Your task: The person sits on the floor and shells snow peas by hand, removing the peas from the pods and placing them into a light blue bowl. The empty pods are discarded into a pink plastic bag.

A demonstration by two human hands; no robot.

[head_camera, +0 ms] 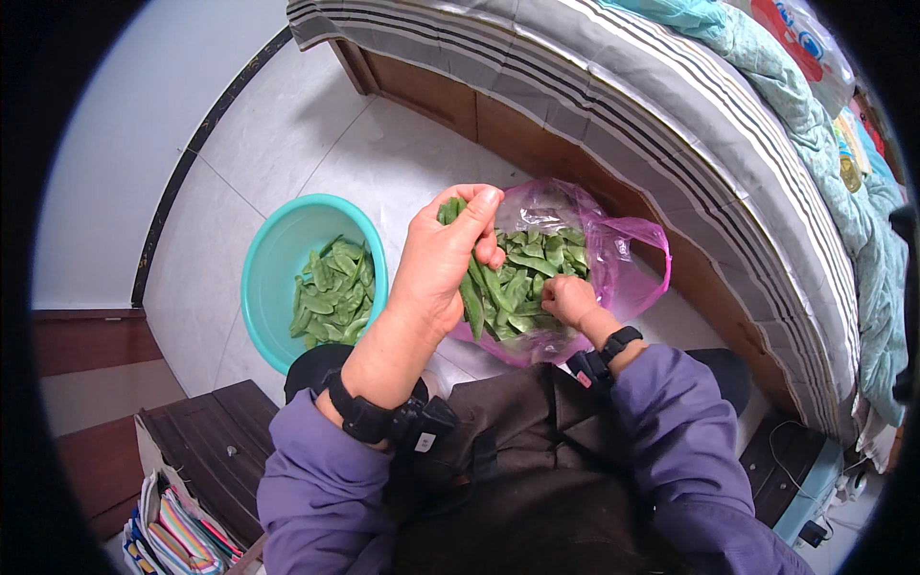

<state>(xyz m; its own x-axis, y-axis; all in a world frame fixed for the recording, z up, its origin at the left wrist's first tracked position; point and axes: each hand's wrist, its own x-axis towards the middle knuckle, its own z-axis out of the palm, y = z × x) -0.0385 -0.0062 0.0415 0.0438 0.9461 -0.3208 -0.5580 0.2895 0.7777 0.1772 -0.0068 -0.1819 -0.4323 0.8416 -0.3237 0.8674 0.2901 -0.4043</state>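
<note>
Several flat green bean pods (452,210) are held in my left hand (454,248), which is raised over the left part of a pink translucent plastic bag (629,251). Inside the bag lies a heap of similar flat green pods (535,262). My right hand (571,300) reaches over the bag's near right side, fingers bent down among the pods. Its fingertips are partly hidden, so I cannot tell whether they grip a pod. To the left, a turquoise plastic basin (269,287) stands on the floor with more green pods (334,291) in it.
A bed with a grey striped sheet (647,108) and wooden base (431,100) runs behind and right of the bag. Dark wooden furniture (215,445) stands at lower left beside folded cloths (180,532). Cables (787,453) lie at lower right. The floor (273,136) is tiled.
</note>
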